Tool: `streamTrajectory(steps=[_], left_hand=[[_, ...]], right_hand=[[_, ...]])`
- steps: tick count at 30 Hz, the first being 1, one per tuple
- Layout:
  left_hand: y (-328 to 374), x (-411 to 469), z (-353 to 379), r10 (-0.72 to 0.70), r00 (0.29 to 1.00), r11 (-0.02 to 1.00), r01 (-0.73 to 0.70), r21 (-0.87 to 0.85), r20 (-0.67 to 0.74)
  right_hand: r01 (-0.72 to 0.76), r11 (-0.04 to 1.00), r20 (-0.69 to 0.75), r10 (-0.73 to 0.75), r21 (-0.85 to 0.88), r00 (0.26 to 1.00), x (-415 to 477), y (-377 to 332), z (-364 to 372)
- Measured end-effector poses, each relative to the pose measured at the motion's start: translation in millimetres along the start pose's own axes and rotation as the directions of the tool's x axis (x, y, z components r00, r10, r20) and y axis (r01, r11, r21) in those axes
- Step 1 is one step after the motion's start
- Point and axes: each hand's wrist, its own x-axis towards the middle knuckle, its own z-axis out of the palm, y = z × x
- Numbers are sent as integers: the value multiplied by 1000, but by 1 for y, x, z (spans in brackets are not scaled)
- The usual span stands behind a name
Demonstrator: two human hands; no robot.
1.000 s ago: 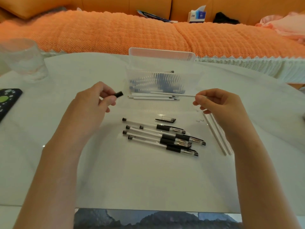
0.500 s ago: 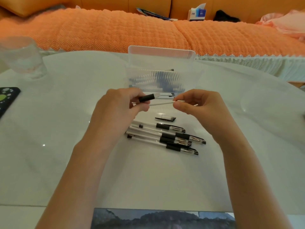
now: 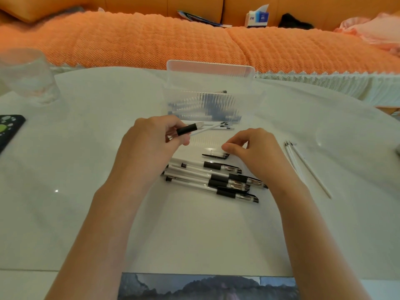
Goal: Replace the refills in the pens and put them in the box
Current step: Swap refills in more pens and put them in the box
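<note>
My left hand [image 3: 151, 146] grips a pen barrel by its black grip [image 3: 187, 129], with a white refill [image 3: 207, 127] sticking out of its front end. My right hand [image 3: 253, 150] is lowered with curled fingers, its fingertips just above the right end of a loose pen cap [image 3: 216, 155]; nothing shows between them. Several capped black pens [image 3: 218, 180] lie in a pile below both hands. The clear ribbed box [image 3: 207, 102] stands behind with its lid up and pens inside. White refills [image 3: 225, 126] lie along its front.
Three white refills [image 3: 303, 165] lie to the right of my right arm. A drinking glass [image 3: 26, 74] and a dark phone [image 3: 8, 128] sit at the far left. An orange sofa [image 3: 151, 40] runs behind the table; a dark picture [image 3: 207, 286] lies at the near edge.
My right hand fed the refill into the barrel, let go of it and dropped toward the loose cap. My left hand moved in to the middle with the barrel.
</note>
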Motion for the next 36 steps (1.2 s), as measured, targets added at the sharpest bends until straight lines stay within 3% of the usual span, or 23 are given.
streamTrajectory(steps=[4, 7, 12, 19, 21, 23, 26, 28, 31, 36], left_hand=[[0, 1, 1, 4, 1000, 1000, -4, -1, 0], [1, 0, 2, -1, 1000, 1000, 1, -30, -2], [6, -1, 6, 7, 1000, 998, -5, -58, 23], [11, -2, 10, 54, 997, 995, -48, -93, 62], [10, -2, 9, 44, 996, 995, -37, -97, 77], [9, -2, 8, 27, 993, 997, -19, -71, 115], [8, -2, 8, 28, 988, 998, -19, -64, 149], [7, -2, 7, 34, 989, 998, -26, -56, 142], [4, 0, 4, 35, 992, 998, -27, -65, 125], [-1, 1, 0, 30, 994, 996, -22, -83, 103]], right_hand=[[19, 998, 52, -22, 56, 998, -1, -1, -3], [20, 975, 13, -24, 221, 1000, -2, -2, -5], [-15, 808, 43, -13, 589, 999, -7, -15, -8], [-42, 562, 30, 31, 826, 999, -6, -19, -15], [1, 608, -89, 115, 794, 989, -4, -11, -26], [25, 717, -228, 188, 697, 955, -3, 1, -38], [-62, 891, -350, 240, 450, 905, -3, 20, -48], [-155, 951, -355, 246, 266, 902, -5, 31, -50], [-264, 960, -324, 282, 99, 903, -6, 40, -48], [-348, 937, -284, 342, 28, 896, -3, 46, -44]])
